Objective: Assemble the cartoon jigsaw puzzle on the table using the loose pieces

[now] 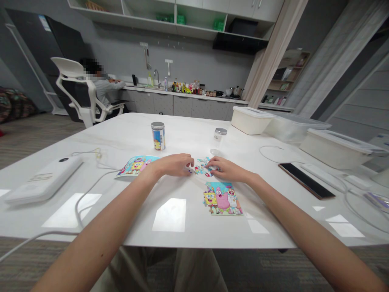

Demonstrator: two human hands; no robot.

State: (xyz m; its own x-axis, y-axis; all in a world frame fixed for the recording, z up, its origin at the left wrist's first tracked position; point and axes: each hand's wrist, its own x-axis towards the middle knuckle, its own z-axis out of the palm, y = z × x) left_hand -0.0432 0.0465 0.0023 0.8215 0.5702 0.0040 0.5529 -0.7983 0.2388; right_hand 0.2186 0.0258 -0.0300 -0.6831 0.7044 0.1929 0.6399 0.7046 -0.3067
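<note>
Loose jigsaw puzzle pieces [201, 168] lie in a small pile on the white table, between my two hands. My left hand [175, 164] is at the pile's left edge with its fingers curled in on a puzzle piece [189, 169], partly hidden by the fingertips. From the right, my right hand [226, 168] rests over the pile, its fingers apart and touching pieces. Just below it lies a partly assembled cartoon puzzle [223, 198], with an uneven left edge. A curled cartoon picture sheet [136, 165] lies behind my left forearm.
A cartoon-labelled jar [158, 136] and a clear jar [219, 138] stand beyond my hands. Lidded bins [252, 120] line the right side, near a dark phone [305, 180]. A white device [45, 180] and cables lie left. A person [105, 89] sits at the far counter.
</note>
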